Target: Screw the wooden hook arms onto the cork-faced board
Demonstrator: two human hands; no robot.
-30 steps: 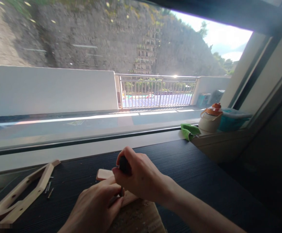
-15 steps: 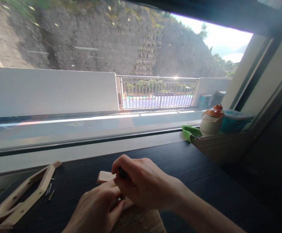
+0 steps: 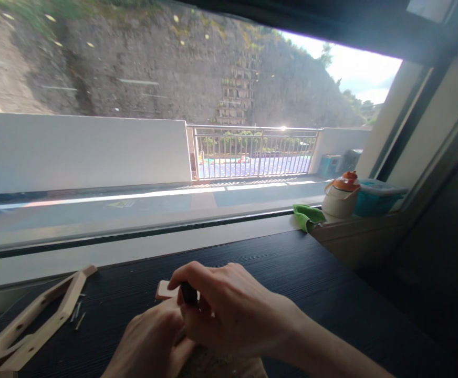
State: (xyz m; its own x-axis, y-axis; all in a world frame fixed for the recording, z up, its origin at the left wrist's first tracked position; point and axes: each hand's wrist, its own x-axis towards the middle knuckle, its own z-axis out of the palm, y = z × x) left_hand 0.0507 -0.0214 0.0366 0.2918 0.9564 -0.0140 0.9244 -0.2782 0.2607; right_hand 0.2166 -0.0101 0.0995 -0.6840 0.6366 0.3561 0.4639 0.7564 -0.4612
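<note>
My right hand is closed around the upright black handle of what looks like a screwdriver; its shaft and tip are hidden. Below and beside it, my left hand grips a pale wooden piece, whose squared end shows beyond the fingers. The two hands touch, and most of that piece is covered by them. Under the hands lies a brownish speckled surface, partly in view. To the left rest wooden frame parts with drilled holes, and several thin metal screws lie beside them.
The dark wood-grain table meets a window sill along its far edge. At the back right are a green cloth, a cream jug with an orange lid and a teal plastic box. A window stands beyond.
The fingers of my right hand have shifted on the handle, the index finger now reaching further forward and more of the handle showing. My left hand keeps its hold; the view has moved slightly.
</note>
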